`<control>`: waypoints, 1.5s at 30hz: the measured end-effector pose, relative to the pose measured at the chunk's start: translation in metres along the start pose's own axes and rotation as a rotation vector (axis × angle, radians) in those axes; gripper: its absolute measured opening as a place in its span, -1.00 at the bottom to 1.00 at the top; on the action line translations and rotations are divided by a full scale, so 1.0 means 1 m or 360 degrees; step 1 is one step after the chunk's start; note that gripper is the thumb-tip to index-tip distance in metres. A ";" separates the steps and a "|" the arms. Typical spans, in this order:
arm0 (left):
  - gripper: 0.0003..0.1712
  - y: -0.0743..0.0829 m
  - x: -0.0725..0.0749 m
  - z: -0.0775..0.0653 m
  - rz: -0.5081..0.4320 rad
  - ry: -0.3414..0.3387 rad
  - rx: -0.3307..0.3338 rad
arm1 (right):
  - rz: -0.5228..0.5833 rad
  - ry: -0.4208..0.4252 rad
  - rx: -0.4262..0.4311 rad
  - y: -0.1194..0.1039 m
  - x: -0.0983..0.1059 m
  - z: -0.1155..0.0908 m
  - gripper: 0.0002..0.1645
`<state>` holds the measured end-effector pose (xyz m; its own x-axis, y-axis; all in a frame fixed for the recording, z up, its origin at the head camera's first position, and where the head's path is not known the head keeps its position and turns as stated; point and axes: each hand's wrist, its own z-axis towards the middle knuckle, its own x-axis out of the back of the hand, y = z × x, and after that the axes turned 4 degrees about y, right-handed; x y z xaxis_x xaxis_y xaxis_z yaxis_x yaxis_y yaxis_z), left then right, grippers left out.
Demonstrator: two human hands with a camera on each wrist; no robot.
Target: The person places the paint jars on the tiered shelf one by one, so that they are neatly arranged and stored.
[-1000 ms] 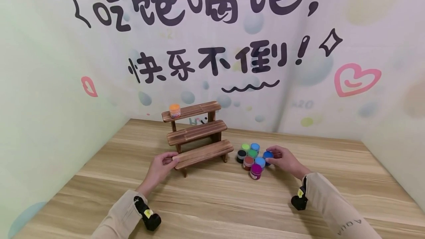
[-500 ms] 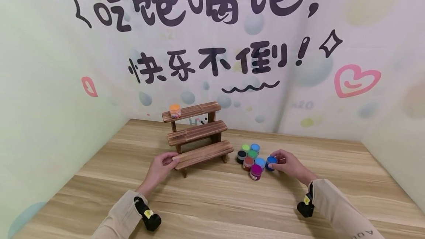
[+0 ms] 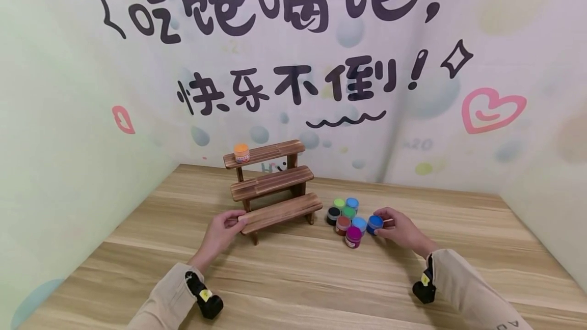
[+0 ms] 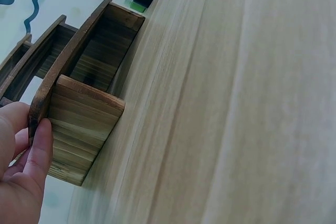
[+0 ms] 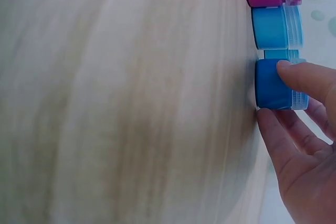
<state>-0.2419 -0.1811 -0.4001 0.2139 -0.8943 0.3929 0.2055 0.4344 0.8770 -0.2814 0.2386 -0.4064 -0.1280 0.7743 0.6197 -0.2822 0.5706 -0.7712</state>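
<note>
A three-step wooden display rack (image 3: 279, 213) stands on the table. My left hand (image 3: 223, 230) pinches the left end of its lowest shelf; the left wrist view shows the thumb and fingers (image 4: 39, 153) on either side of the board's edge. My right hand (image 3: 401, 229) holds a dark blue paint jar (image 3: 375, 224) between thumb and fingers. The right wrist view has this jar (image 5: 274, 84) upright on the table, beside a light blue jar (image 5: 270, 27). On the top shelf's left end sits an orange jar (image 3: 241, 153).
Several more jars cluster right of the rack, among them a purple jar (image 3: 353, 237), a brown jar (image 3: 342, 225), a black jar (image 3: 333, 215) and a green jar (image 3: 348, 212). A printed cloth backdrop (image 3: 284, 85) hangs behind the wooden table (image 3: 293, 279).
My right hand has shifted slightly right and toward me with the dark blue jar, which now stands a little forward of its earlier spot. The left hand and rack have stayed put.
</note>
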 end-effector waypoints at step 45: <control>-0.71 -0.005 -0.002 0.001 -0.0045 0.0025 -0.0010 | -0.0097 -0.0199 0.0437 -0.133 -0.025 0.036 -0.53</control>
<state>-0.2442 -0.1817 -0.4048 0.2229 -0.9046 0.3633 0.2179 0.4095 0.8859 -0.2751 0.1336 -0.3137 -0.2140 0.6915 0.6899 -0.5371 0.5067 -0.6744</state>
